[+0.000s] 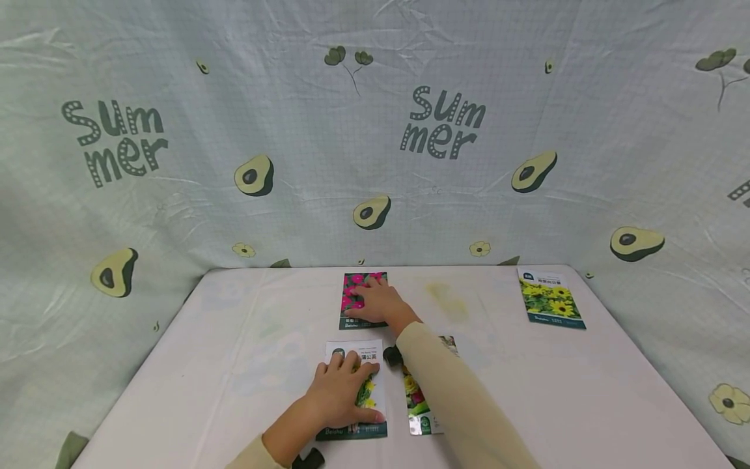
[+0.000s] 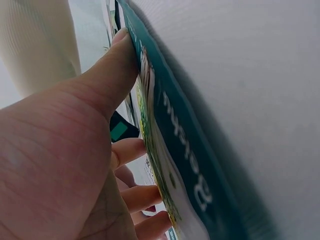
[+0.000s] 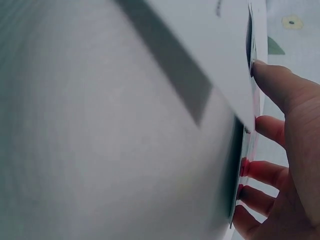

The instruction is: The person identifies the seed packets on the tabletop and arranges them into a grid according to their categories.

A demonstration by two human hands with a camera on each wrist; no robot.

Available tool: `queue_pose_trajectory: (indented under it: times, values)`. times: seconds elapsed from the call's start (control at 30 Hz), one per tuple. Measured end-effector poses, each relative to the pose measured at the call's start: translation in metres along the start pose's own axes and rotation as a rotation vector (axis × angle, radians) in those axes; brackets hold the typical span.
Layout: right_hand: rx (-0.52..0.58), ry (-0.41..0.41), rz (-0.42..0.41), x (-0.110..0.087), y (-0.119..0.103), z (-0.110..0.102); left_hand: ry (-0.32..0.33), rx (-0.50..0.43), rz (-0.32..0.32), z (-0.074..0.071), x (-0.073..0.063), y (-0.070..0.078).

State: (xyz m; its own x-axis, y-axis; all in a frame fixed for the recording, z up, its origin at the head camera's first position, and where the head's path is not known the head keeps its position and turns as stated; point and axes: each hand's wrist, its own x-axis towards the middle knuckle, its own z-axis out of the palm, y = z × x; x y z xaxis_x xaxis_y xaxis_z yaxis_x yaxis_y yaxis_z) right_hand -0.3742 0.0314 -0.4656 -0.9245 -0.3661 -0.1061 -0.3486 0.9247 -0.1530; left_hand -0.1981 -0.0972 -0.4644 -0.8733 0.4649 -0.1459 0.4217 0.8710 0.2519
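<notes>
Here's the left hand, fingers and thumb spread apart, fingertips resting on a flat white-and-green paper packet printed with yellow flowers, left of the middle and toward the tabletop's near edge. The left wrist view confirms it: thumb and fingertips on the printed face, dark green band running past.

Up at the middle of the far edge, the right hand, fingers also spread, touches a flat rectangular packet covered in bright pink flowers. The right wrist view is blurred; a white corner juts in above a shadow, and I can't tell which packet it belongs to.

Beneath the beige right sleeve lies a packet of red and yellow blooms, partly hidden, just right of the white-and-green one. And out at the far right corner, well apart from both hands, a white-topped packet with yellow daisy-like flowers lies flat on the white cloth-covered tabletop.
</notes>
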Motion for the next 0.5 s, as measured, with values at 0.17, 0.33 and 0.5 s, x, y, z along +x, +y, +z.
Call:
queue_pose_trajectory:
  times: [0.17,0.33,0.5]
  values:
    - [0.004,0.005,-0.010,0.0007,-0.0016,0.0004,0.010,0.000,0.002,0.0051,0.0027,-0.0029]
    - [-0.004,0.012,-0.016,0.0006,-0.0035,0.0012,0.003,-0.008,-0.003,-0.0010,-0.0016,0.0020]
    - [-0.006,0.024,-0.020,-0.0004,-0.0050,0.0016,0.003,0.001,-0.004,-0.0024,-0.0029,0.0040]
